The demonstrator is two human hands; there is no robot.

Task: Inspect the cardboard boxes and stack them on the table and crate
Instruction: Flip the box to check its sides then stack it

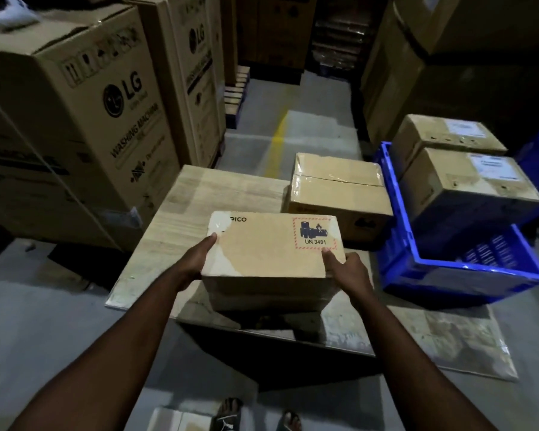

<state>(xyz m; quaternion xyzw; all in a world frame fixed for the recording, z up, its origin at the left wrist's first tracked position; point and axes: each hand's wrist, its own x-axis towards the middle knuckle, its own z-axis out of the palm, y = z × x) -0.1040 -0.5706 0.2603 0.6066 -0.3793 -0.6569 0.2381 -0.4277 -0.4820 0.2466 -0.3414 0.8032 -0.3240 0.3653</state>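
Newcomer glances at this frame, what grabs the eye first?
The PICO box at centre frame, gripped at its ends by the left hand and right hand, with a red-bordered UN 3481 battery label on top. Next comes the bright blue crate at right, holding two labelled cardboard boxes, then the big LG washing machine cartons at left.

Tan box [262, 253], seemingly above table [199, 194]

Held box [271, 253]: "PICO", "UN 3481". Tall carton [84, 119]: "LG", "WASHING MACHINE".
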